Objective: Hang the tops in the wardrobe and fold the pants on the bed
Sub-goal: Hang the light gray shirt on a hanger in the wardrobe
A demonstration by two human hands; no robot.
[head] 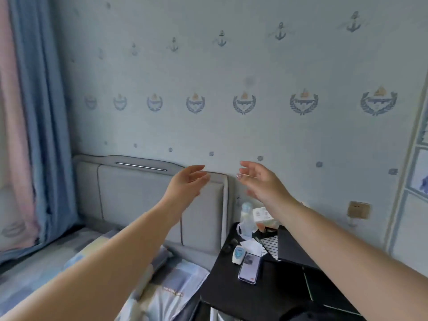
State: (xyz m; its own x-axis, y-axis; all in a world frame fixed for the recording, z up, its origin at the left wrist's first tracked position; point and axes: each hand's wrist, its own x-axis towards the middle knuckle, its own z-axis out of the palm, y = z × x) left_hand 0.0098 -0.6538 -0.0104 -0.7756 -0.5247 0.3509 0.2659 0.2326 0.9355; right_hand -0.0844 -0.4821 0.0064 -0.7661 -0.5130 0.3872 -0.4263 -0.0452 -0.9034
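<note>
Hands raised before wall: left hand (185,181) grip loose, empty; right hand (261,181) likewise. Bedding lettering unreadable.

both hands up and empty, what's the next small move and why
Probably lower both hands and look down at the bed: the left hand and right hand hold nothing in front of the wall, and no clothes show here.
</note>
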